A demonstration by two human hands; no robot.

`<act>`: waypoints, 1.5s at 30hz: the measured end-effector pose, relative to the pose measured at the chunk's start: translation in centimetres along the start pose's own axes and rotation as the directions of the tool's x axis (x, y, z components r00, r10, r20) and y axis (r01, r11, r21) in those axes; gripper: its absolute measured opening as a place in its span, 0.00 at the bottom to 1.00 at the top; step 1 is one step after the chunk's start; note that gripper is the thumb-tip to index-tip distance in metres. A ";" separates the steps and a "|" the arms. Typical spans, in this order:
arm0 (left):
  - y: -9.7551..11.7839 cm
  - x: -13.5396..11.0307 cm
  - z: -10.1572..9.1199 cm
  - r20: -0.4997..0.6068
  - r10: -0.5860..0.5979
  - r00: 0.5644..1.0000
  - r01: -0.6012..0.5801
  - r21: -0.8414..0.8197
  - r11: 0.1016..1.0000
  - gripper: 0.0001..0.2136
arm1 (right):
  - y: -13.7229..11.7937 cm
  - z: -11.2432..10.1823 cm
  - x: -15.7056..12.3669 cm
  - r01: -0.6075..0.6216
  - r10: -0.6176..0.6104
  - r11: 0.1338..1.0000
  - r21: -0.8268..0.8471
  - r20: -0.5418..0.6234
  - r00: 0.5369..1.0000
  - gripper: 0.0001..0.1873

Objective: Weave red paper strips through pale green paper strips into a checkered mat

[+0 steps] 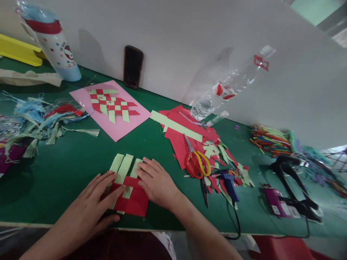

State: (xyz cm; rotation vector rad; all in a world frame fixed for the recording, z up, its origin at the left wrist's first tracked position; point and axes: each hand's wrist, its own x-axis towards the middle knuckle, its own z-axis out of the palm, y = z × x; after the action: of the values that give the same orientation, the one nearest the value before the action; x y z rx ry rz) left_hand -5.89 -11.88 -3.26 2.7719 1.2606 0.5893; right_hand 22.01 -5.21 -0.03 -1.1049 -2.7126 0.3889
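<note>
My left hand (89, 204) lies flat on the near left of a paper weave (130, 191) of red and pale green strips. My right hand (157, 180) presses on its upper right, fingers spread over the green strips. Neither hand grips anything, and both cover part of the weave. To the right lie orange-and-yellow scissors (196, 164) on a heap of red paper offcuts (184, 135), with a blue glue gun (229, 186) beside them. Farther ahead, a finished-looking red and green woven piece (114, 106) lies on a pink sheet (116, 131).
The green tabletop (54, 187) ends in a near edge below my hands. A wall stands behind a phone (132, 66), a plastic bottle (214, 101) and a white tumbler (58, 50). Paper tassels (40, 122) lie left; coloured sticks (271, 141), a black cable (287, 169) and a purple packet (275, 200) lie right.
</note>
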 end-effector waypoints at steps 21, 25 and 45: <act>4.9 4.6 3.1 0.090 0.157 0.984 -0.159 0.016 0.987 0.35 | 0.1 0.7 12.8 0.296 -0.283 0.943 -0.154 0.099 0.954 0.26; 4.8 4.3 3.6 0.081 0.162 0.983 -0.163 0.005 0.987 0.34 | 0.8 1.1 12.9 0.293 -0.276 0.942 -0.164 0.120 0.954 0.26; -3.5 -0.3 -0.1 0.080 -0.109 0.991 0.109 0.005 0.994 0.49 | 1.2 1.1 12.9 0.321 -0.306 0.929 -0.184 0.107 0.946 0.25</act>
State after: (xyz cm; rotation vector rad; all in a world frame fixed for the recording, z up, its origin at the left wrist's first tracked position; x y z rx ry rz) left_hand -8.62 -9.73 -3.98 2.6769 1.3842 0.4653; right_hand 13.40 4.50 -0.55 -0.6858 -2.9809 0.1118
